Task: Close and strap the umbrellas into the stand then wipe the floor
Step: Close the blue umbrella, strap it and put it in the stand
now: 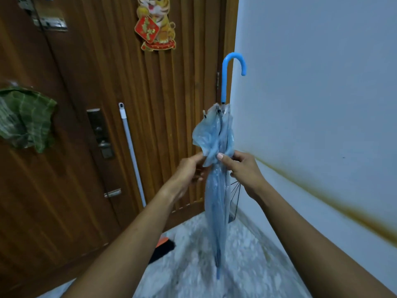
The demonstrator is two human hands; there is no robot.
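The folded blue umbrella (214,190) stands upright between both hands, its curved handle up beside the white wall (311,82) and its tip down on the speckled floor (193,261). The left hand (190,169) pinches loose canopy folds from the left; the right hand (245,168) grips the bundle opposite, thumb pressed on the plastic

Single head-worn wide-angle view, aimed forward and down along both forearms. Close range: left hand (189,171) and right hand (245,168) on umbrella (214,201) at frame centre. Faces corner where door (171,104) meets wall (311,82); floor (247,265) fills lower middle.
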